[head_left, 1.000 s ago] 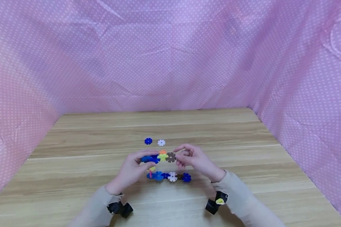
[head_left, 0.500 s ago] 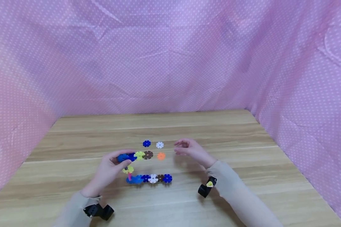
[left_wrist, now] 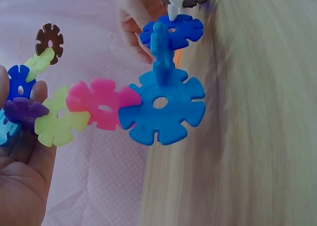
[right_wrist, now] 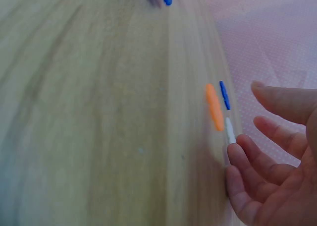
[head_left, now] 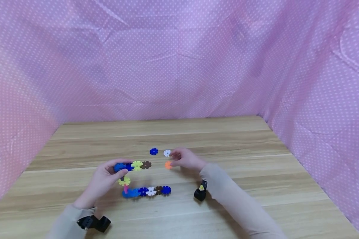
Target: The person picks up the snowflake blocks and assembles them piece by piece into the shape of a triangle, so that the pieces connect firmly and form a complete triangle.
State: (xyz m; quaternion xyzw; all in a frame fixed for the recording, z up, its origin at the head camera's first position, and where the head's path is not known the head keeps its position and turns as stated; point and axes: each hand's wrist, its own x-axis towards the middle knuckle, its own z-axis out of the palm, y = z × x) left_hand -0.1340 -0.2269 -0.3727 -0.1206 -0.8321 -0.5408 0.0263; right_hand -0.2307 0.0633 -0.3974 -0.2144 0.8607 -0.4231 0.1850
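My left hand [head_left: 100, 181] grips a U-shaped chain of interlocked plastic snowflake discs [left_wrist: 161, 107] by its blue pieces. Its upper arm ends in a yellow disc [head_left: 137, 165] and a brown disc [head_left: 146, 165]. A pink disc [left_wrist: 101, 104] links down to the lower arm, where a white disc [head_left: 151, 191] and a dark blue end disc [head_left: 166, 190] show. On the table, a loose orange disc [head_left: 168, 165] lies at the fingertips of my right hand [head_left: 187, 160]. In the right wrist view, thumb and fingers are spread with nothing between them; contact with the orange disc cannot be made out.
Behind the orange disc lie a loose white disc [head_left: 167, 153], close to the right fingers, and a loose dark blue disc [head_left: 154, 151]. The wooden table [head_left: 227, 132] is bounded by pink dotted cloth [head_left: 179, 66] at the back and sides.
The left hand has carried the chain leftward, away from the right hand. The orange disc, earlier partly behind the chain, is uncovered. My right hand drew back, then came left to the orange disc.
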